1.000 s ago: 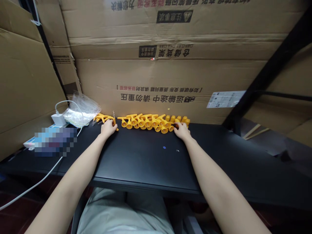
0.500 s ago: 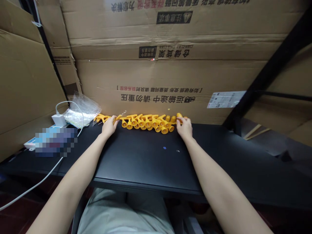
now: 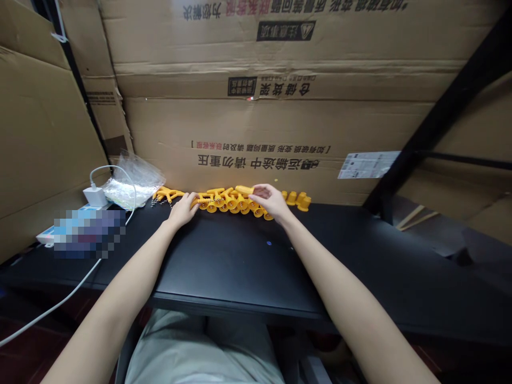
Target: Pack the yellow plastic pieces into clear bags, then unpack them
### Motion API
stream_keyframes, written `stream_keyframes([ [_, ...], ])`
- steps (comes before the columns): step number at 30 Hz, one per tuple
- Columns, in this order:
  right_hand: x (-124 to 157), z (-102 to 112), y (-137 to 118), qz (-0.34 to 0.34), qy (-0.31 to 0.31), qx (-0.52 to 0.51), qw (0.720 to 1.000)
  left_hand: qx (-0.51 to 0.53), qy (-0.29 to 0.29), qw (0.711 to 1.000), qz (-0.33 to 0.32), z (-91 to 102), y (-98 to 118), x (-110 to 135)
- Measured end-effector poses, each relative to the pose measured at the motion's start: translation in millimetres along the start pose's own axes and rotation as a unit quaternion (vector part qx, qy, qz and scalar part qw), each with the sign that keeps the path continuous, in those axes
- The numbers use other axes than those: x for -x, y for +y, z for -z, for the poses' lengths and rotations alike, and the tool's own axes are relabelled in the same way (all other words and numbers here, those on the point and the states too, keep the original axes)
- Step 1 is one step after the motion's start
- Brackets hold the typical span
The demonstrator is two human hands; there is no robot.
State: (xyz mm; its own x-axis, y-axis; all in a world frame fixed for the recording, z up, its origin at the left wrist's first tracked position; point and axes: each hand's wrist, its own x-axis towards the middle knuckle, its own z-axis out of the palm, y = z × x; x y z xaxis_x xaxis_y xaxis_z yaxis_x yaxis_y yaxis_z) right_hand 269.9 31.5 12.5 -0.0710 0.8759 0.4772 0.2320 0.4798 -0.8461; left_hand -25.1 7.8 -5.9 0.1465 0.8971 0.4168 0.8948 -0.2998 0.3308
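At the left end of the row, my left hand (image 3: 183,209) is closed on a thin yellow stick (image 3: 197,201) with a wavy silver wire or chain trailing right from it. My right hand (image 3: 274,204) grips a yellow plastic cap-like piece (image 3: 244,190), holding it sideways above the row. Below and between the hands lie several yellow funnel-shaped pieces (image 3: 231,202), their wide mouths facing me. Several yellow flanged caps (image 3: 303,204) stand upright to the right of my right hand. Branching yellow pieces (image 3: 168,193) with silver chains lie to the left.
A cardboard wall (image 3: 256,122) rises behind the black table (image 3: 240,256). On the left are a clear plastic bag (image 3: 134,184), a white charger (image 3: 96,197) with a cable and a blurred-out object (image 3: 90,233). A black post (image 3: 424,117) slants up at the right.
My right hand has moved left from the caps at the right end, carrying a yellow piece toward my left hand. The stick in my left hand has tipped from slanting upward to nearly level.
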Motion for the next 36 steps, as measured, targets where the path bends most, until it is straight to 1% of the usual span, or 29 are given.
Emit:
stream_keyframes([
  [2,4.9,-7.3,-1.7,-0.035,-0.072,-0.034,0.996,0.000,-0.002,1.000,-0.001,-0.8,-1.0,-0.2],
  [3,7.3,-10.2,-2.5,-0.052,-0.097,-0.046,0.993,0.000,-0.002,1.000,-0.001,-1.2,-1.6,-0.4],
  [4,9.3,-12.5,-3.2,-0.065,-0.115,-0.057,0.990,0.000,-0.003,1.000,0.000,-1.4,-2.1,-0.5],
  [6,12.0,-15.9,-3.9,-0.078,-0.133,-0.075,0.985,-0.001,-0.006,1.000,0.004,-1.3,-2.4,-0.7],
  [11,12.1,-18.7,-2.9,-0.078,-0.144,-0.090,0.982,-0.005,-0.014,1.000,0.006,0.8,0.4,0.1],
  [17,10.2,-15.8,-0.2,-0.079,-0.140,-0.095,0.982,0.005,0.010,1.000,-0.002,-0.4,-2.4,0.0],
  [20,10.4,-16.1,-1.0,-0.080,-0.140,-0.098,0.982,0.001,0.008,1.000,0.000,0.4,-2.0,0.5],
  [24,13.6,-21.1,-6.7,-0.080,-0.149,-0.084,0.982,-0.013,-0.005,1.000,-0.001,2.5,7.7,2.4],
  [26,15.6,-23.8,-9.4,-0.076,-0.149,-0.071,0.983,-0.009,-0.013,1.000,-0.014,2.2,13.8,2.8],
  [28,16.7,-25.1,-10.2,-0.073,-0.147,-0.061,0.985,0.015,-0.011,0.999,-0.034,1.3,18.2,2.2],
  [31,16.4,-24.6,-7.1,-0.076,-0.140,-0.065,0.985,0.080,0.007,0.995,-0.056,1.0,20.1,-0.6],
  [33,15.5,-23.6,-3.8,-0.078,-0.136,-0.077,0.985,0.124,-0.001,0.991,-0.047,1.7,19.2,-2.5],
  [36,14.4,-22.6,-0.8,-0.078,-0.129,-0.092,0.984,0.189,-0.032,0.981,-0.010,2.1,16.9,-3.9],
])
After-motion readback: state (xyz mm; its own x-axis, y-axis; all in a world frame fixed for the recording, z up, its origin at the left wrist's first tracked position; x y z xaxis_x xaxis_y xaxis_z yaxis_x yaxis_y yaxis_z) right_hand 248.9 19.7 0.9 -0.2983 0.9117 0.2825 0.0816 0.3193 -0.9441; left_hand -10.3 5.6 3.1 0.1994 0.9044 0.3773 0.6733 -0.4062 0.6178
